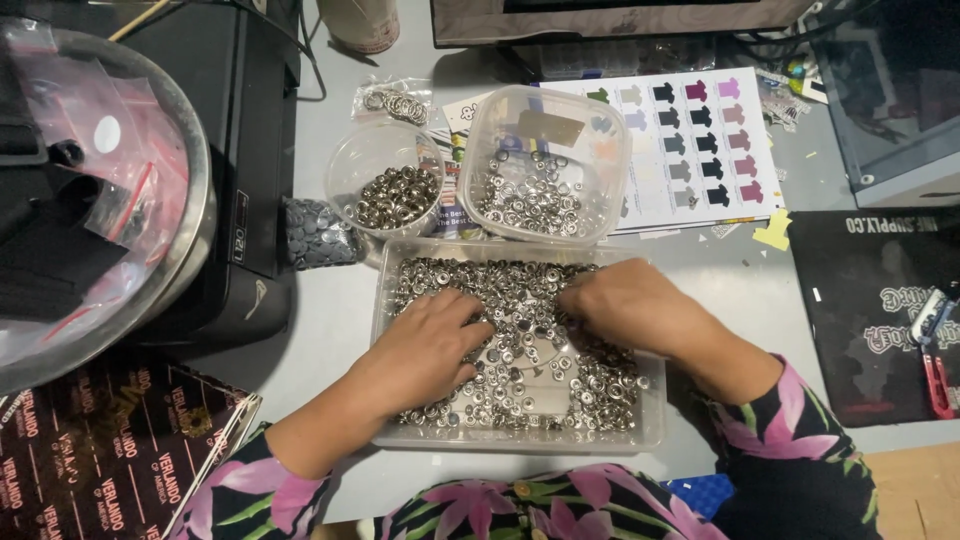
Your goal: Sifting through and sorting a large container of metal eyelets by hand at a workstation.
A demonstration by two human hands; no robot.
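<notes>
A clear rectangular plastic tray (385, 290) in front of me is filled with several small silver metal snap parts (530, 370). My left hand (430, 345) lies palm down in the tray's left half, fingers spread into the snaps. My right hand (625, 305) rests in the upper right of the tray, fingers curled down among the pieces. Whether either hand pinches a piece is hidden by the fingers. Both arms wear floral sleeves.
Behind the tray stand a round clear cup (350, 165) of darker snaps and a squarish clear tub (485, 135) of silver ones. A colour chart sheet (700, 150) lies far right, a metal bowl (205, 210) with plastic bags left, a black box (255, 150) beside it, red-handled pliers (935, 375) at the right edge.
</notes>
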